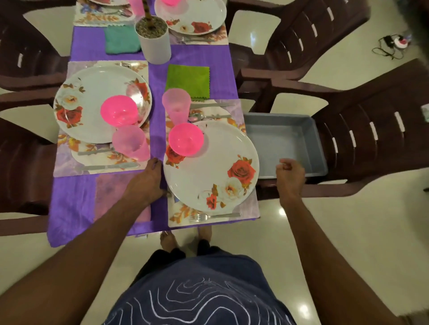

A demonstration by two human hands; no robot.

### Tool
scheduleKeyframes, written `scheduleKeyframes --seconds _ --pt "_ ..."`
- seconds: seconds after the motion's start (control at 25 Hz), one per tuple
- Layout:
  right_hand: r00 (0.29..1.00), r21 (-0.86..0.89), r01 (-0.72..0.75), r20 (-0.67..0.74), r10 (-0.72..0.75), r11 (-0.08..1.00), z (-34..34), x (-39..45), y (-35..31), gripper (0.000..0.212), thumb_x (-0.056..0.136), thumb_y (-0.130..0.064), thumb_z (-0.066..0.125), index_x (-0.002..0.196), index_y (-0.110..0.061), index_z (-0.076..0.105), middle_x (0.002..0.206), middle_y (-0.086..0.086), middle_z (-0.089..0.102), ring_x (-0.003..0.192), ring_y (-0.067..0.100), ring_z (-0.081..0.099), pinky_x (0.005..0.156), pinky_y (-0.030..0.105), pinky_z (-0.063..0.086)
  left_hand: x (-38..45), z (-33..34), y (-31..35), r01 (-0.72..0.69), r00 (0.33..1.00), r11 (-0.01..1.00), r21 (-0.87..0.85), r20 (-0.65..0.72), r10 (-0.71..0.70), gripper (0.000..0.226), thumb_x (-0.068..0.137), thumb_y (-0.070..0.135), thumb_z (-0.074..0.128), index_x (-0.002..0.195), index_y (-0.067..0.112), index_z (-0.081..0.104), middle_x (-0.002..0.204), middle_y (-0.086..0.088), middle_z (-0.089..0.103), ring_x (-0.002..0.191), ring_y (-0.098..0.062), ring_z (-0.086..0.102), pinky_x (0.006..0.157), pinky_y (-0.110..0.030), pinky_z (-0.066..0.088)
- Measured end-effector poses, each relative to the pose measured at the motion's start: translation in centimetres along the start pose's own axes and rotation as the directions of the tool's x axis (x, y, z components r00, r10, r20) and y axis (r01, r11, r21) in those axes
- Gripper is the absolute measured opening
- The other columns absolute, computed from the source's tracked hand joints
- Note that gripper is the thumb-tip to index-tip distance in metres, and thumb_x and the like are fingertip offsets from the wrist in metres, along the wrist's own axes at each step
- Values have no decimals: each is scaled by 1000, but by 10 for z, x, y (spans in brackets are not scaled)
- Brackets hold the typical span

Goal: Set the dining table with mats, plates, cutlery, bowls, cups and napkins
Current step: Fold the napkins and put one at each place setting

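Left hand [148,179] fingers pressed together on near plate [211,167] left rim, right hand [290,176] fingers curled, holding nothing, near grey tray [318,139].

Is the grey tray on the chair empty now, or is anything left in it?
Empty: the grey tray on the chair shows only its bare bottom.

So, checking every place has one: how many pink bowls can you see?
3: near bowl on the nearest plate, left bowl on the left plate, far bowl cut off at the top edge. More may lie beyond view.
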State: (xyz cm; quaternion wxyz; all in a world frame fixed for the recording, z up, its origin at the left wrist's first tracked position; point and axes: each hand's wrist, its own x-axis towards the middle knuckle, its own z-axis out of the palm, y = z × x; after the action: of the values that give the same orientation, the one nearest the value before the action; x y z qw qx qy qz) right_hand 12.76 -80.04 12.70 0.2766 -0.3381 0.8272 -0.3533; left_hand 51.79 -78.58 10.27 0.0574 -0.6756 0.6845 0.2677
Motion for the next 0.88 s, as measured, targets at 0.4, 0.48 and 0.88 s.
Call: scheduleKeyframes --seconds 0.4,0.48,0.88 --pt "944 -130 -109 296 144 985 2 -74 69 15 88 -8 71 102 -9 76 95 4 72 89 24 68 77 35 57 -5 -9 7 -22 1000 1000 -12 9 22 103 62 35 95 141 4 39 146 -12 32 105 -41 62 86 -51 54" --pt "955 -170 -46 280 93 984 1 -73 66 14 88 -6 72 100 -11 75 89 0 69 85 20 67 69 26 51 -6 -10 8 -19 1000 1000 -11 8 19 103 63 36 94 143 4 38 147 -12 32 108 -41 62 88 -51 54" --pt "941 -155 147 327 -90 977 -2 -76 63 35 91 0 68 124 -11 71 94 1 71 76 13 63 64 17 48 -12 -5 10 7 1000 1000 -16 13 -6 123 55 50 95 149 6 29 159 -9 22 114 -40 62 89 -49 55"
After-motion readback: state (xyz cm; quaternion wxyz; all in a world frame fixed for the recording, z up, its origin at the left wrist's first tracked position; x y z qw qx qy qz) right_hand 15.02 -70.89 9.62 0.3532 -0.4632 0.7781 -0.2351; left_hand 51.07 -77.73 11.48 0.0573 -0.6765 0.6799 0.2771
